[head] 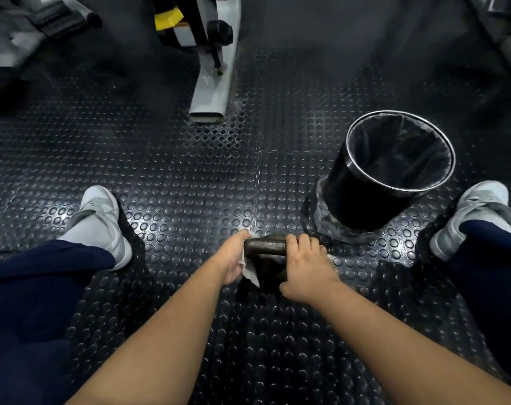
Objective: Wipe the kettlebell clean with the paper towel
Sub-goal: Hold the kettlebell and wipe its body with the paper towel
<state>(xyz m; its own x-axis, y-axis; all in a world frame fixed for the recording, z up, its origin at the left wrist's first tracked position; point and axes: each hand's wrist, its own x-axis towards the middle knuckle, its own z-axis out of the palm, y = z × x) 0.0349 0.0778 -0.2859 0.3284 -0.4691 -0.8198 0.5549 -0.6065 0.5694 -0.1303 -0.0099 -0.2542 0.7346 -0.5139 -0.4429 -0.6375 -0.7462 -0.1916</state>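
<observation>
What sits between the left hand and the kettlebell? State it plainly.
The white paper towel, which the left hand holds against the left side of the kettlebell. Nothing else shows between them. The head view shows this.

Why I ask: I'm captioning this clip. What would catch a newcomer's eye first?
At lower centre, the left hand holds a white paper towel against the side of a dark kettlebell, whose handle the right hand grips. Beyond them to the right, a black waste bin with a shiny rim and a liner stands on the studded rubber floor.
</observation>
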